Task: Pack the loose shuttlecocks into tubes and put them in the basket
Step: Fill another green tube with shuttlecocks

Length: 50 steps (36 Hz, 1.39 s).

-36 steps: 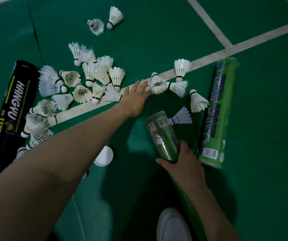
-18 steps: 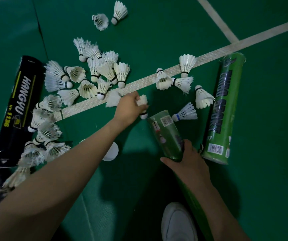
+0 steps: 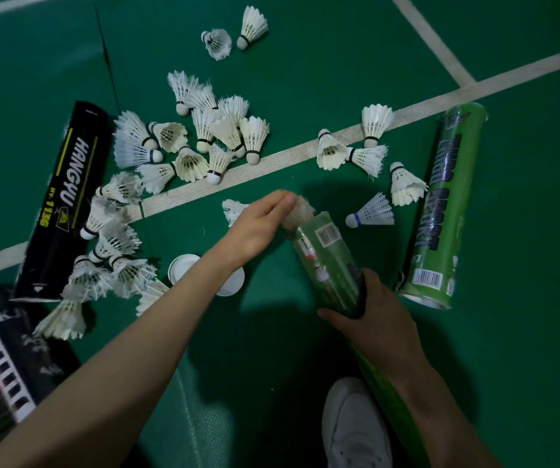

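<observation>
My right hand (image 3: 375, 315) grips a green tube (image 3: 326, 258) that tilts up and away from me. At its open mouth my left hand (image 3: 258, 224) pinches a white shuttlecock (image 3: 300, 211), blurred, partly inside the rim. Several loose white shuttlecocks (image 3: 218, 136) lie scattered on the green court floor to the left and beyond. A few more shuttlecocks (image 3: 353, 153) lie near the white line on the right, one with a blue band (image 3: 371, 212). No basket is clearly in view.
A second green tube (image 3: 440, 211) lies on the floor at the right. A black HANGYU tube (image 3: 66, 197) lies at the left. Two white tube caps (image 3: 184, 268) sit under my left forearm. My white shoe (image 3: 353, 423) is at the bottom. A dark object (image 3: 5, 366) fills the lower left corner.
My left hand picked a shuttlecock off the floor near the line and carried it right to the mouth of the held tube. The tube stays in my right hand.
</observation>
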Each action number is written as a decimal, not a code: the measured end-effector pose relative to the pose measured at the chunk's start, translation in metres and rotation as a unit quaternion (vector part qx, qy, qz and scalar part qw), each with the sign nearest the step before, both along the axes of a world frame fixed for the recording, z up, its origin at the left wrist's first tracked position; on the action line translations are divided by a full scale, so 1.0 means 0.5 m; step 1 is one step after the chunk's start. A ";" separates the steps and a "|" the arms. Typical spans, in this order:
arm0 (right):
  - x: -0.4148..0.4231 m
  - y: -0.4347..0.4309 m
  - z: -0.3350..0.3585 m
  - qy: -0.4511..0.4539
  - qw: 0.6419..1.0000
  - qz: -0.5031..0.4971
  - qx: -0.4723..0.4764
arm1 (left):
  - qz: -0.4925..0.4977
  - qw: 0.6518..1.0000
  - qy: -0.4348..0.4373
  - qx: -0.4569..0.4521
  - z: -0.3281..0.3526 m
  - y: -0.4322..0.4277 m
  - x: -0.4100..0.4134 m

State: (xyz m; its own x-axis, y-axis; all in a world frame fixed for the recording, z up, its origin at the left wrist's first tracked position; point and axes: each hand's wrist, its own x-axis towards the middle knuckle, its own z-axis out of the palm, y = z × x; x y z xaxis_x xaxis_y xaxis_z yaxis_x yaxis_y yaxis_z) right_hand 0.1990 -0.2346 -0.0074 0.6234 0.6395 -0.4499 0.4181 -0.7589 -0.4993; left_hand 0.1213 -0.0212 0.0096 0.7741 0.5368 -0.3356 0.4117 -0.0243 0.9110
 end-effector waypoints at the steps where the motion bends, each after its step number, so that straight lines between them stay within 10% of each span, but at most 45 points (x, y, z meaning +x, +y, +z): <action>1: -0.001 0.001 0.001 -0.001 1.000 0.002 0.003 | -0.013 1.000 0.014 0.019 0.001 -0.004 -0.001; 19: -0.005 0.045 -0.005 -0.001 1.000 0.008 0.003 | 0.084 0.990 0.042 0.107 -0.007 -0.020 -0.016; 28: -0.005 0.047 -0.013 -0.008 0.999 0.014 -0.028 | 0.036 0.929 0.328 0.165 -0.110 0.023 -0.021; 38: -0.008 0.029 -0.009 0.014 0.999 0.017 -0.037 | 0.216 0.970 0.107 0.001 -0.070 0.051 -0.060; 50: -0.028 0.027 0.009 0.026 0.998 0.056 -0.004 | 0.000 0.995 0.044 -0.089 0.007 0.043 -0.061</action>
